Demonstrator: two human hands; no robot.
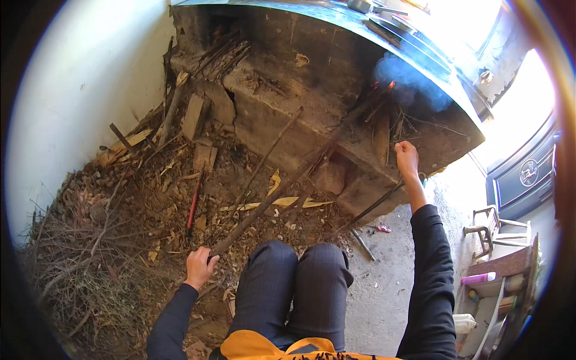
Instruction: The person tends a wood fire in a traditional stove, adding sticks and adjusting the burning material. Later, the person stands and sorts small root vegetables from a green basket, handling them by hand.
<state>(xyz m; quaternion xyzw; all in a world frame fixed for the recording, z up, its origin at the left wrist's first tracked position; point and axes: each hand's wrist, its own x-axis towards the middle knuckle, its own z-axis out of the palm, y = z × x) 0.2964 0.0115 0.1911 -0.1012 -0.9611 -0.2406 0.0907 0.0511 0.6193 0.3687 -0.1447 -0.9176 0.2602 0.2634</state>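
My left hand [201, 267] grips the near end of a long wooden branch [265, 203], which slants up to the right into the stove's fire opening. Small flames [391, 84] and blue smoke [405, 74] show at that opening, under the edge of the stove top. My right hand [407, 157], its fingers drawn together, is beside thin twigs [400, 123] on the stove's ledge; whether it holds one of them cannot be told. Left of it, a split piece of wood [381, 135] leans into the opening. A dark metal rod [375, 204] lies slanted below my right wrist.
A brushwood pile [85, 252] fills the left. A red-handled tool [193, 207] lies among wood chips. Another stick [274, 144] leans on the earthen stove [279, 112]. A pan [360, 5] stands on top. A small chair [490, 231] and a wooden cabinet [504, 261] are at right.
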